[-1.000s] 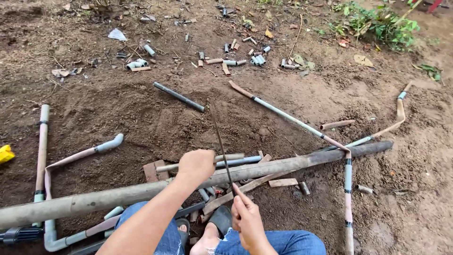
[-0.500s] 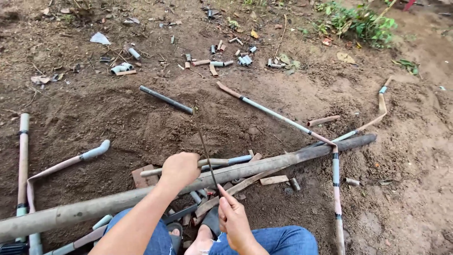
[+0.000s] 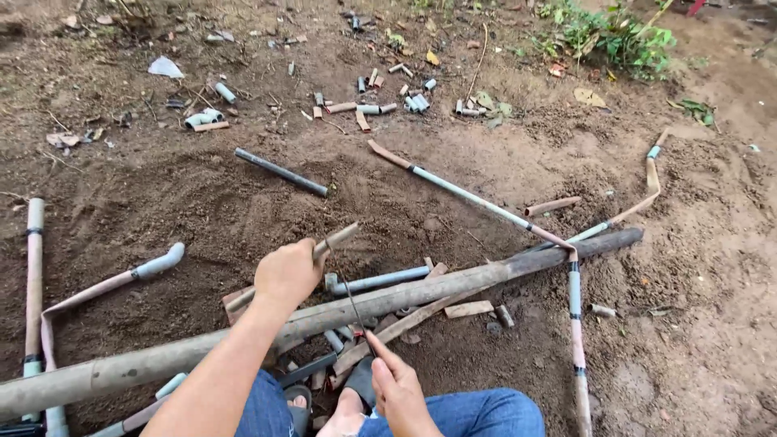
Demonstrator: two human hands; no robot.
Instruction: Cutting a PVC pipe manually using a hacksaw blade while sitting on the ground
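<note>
Brown dirt lies all around you. Your left hand [image 3: 287,273] grips a short pipe piece [image 3: 336,239] on the long pole [image 3: 421,293], its axis pointing to 2 o'clock. Your right hand [image 3: 401,392], nearer you at 5 o'clock, pinches a thin blade [image 3: 350,293] across it.

Matt grey plastic pipe [image 3: 380,280], rough soil [image 3: 202,202]

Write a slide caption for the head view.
Left hand steadies a pipe piece while right hand holds a thin blade.
</note>
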